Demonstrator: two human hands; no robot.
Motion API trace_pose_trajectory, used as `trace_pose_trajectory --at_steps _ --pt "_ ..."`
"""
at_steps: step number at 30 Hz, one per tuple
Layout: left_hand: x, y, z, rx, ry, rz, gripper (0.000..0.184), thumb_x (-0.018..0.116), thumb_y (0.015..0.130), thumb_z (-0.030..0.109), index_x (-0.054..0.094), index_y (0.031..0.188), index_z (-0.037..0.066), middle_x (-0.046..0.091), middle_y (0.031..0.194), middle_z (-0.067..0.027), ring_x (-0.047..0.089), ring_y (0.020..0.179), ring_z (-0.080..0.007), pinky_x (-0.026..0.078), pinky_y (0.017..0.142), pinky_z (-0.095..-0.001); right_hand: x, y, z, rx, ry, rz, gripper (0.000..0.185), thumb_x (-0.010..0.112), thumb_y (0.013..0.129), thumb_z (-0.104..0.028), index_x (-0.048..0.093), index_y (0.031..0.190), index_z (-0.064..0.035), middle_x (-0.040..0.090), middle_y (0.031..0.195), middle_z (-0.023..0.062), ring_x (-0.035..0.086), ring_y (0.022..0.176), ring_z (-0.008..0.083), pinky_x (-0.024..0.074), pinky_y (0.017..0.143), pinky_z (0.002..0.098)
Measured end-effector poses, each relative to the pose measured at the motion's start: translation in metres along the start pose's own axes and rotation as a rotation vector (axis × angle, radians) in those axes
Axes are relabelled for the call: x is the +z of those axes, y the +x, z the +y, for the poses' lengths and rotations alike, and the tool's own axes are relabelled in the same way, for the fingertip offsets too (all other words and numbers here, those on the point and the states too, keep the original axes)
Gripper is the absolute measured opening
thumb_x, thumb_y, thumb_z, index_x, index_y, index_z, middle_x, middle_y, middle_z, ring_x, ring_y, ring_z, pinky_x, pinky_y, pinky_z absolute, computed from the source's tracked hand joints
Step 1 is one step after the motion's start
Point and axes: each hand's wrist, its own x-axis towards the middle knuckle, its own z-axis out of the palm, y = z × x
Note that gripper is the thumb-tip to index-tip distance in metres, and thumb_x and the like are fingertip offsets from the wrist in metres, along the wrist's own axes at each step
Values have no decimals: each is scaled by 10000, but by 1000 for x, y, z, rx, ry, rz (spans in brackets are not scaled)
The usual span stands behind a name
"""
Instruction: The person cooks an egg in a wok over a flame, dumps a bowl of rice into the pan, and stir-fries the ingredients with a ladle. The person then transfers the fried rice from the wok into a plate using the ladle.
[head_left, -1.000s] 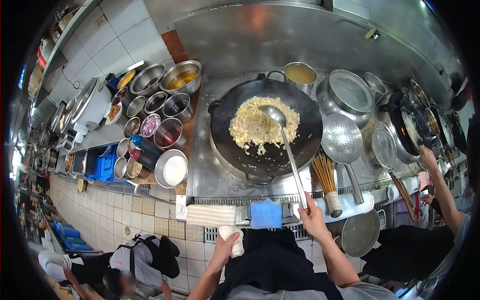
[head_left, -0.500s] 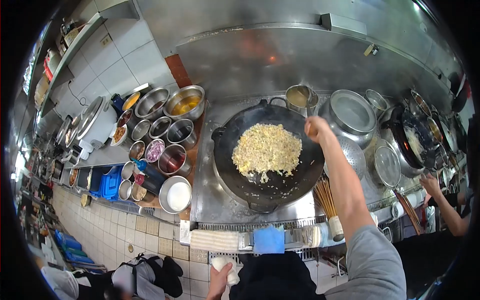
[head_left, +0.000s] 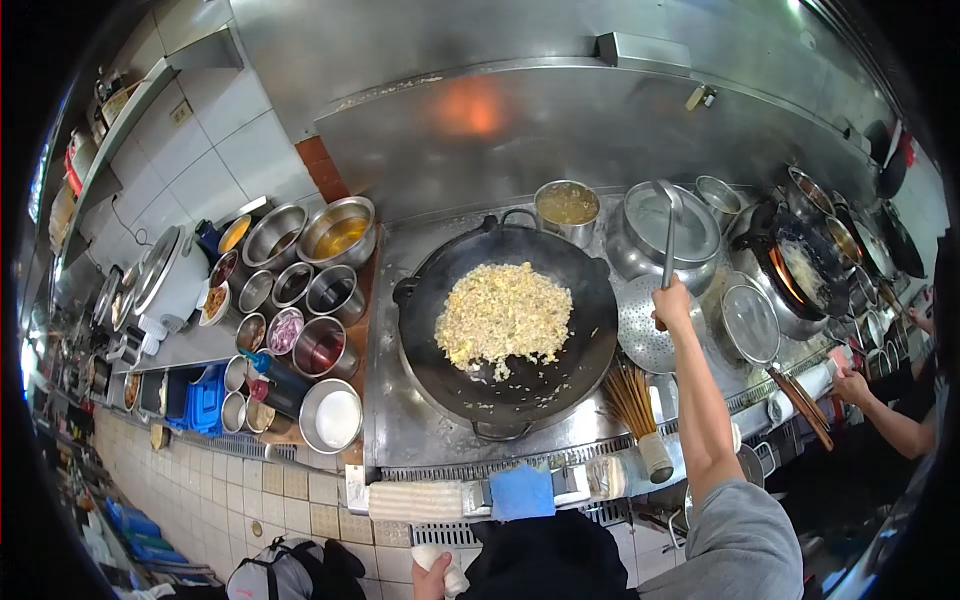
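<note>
My right hand point(head_left: 672, 305) is closed round the handle of a metal ladle point(head_left: 670, 240). The ladle stands nearly upright in the view, its bowl over the large steel pot point(head_left: 672, 228) to the right of the wok. A big black wok point(head_left: 590, 345) on the stove holds a mound of fried rice point(head_left: 505, 315) with bits of egg. Low at the bottom edge, my left hand point(head_left: 430, 580) grips a folded white cloth point(head_left: 453, 578); the hand is partly cut off by the frame.
A steel pot of broth-like liquid point(head_left: 567, 208) stands behind the wok. Beside it lie a perforated skimmer point(head_left: 645, 325) and a bamboo brush point(head_left: 630, 400). Steel bowls and a bowl of white granules point(head_left: 333, 415) crowd the left. A co-worker's hand point(head_left: 852, 385) is at right.
My right hand has moved right and down, lifting the ladle out of the liquid pot to over the large pot. My left hand still holds the cloth. The view has shifted slightly.
</note>
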Motion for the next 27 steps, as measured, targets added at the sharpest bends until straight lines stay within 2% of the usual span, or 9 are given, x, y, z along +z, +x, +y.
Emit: trace_pose_trajectory --at_steps 1,3,4,5,8,12,16,21,27 --pt "3 -1 9 22 39 -20 485 623 861 242 470 1235 -26 592 1026 -100 573 883 -195 477 726 -312 -10 9 7 -1 2 9 182 529 785 -52 561 957 -2 532 566 86 485 386 181 394 368 318" --pt "16 -1 29 129 71 -40 418 605 861 222 490 1188 -10 591 992 -105 572 854 -199 481 691 -318 -35 27 19 360 581 -405 87 528 769 -34 537 828 29 531 552 91 503 394 189 381 361 319" --pt "19 -2 34 229 102 -55 353 588 861 203 511 1142 5 590 957 -110 570 825 -204 485 655 -323 -45 33 22 662 987 -433 50 532 765 -17 507 736 16 521 540 90 493 385 193 356 343 325" --pt "20 6 29 229 108 -62 353 588 861 203 511 1142 5 590 957 -110 570 825 -204 485 655 -323 -48 31 29 664 988 -424 50 532 765 -17 507 736 16 521 540 90 493 385 193 356 343 325" --pt "28 31 23 181 -97 -167 370 687 791 71 505 1109 19 616 943 -66 594 810 -141 489 700 -284 -54 3 37 90 108 -294 117 546 767 -34 536 873 14 517 551 68 512 413 195 372 361 338" --pt "54 35 47 263 -2 -234 355 689 796 86 512 1096 15 620 945 -61 594 825 -135 491 726 -286 -63 -34 58 129 283 -201 291 553 756 -29 532 1040 32 532 576 84 534 430 197 398 382 344" --pt "68 58 52 276 -59 -279 341 674 820 144 530 1100 11 624 972 -74 609 832 -145 500 728 -291 -92 -106 23 12 269 -199 618 508 796 -7 349 1393 -27 492 586 23 446 386 118 380 370 288" --pt "105 85 97 145 -322 -312 370 583 899 280 540 1109 -22 651 977 -124 657 824 -223 549 711 -363 -114 -204 -13 113 636 -396 602 510 856 -29 300 1419 -16 453 532 -4 410 370 82 331 341 232" --pt "141 125 132 -39 -323 -581 469 417 945 495 568 1041 61 656 888 -76 651 779 -200 536 659 -361 -43 -247 -23 269 577 -692 618 570 895 -121 279 1439 -81 489 588 4 414 387 88 346 358 234"
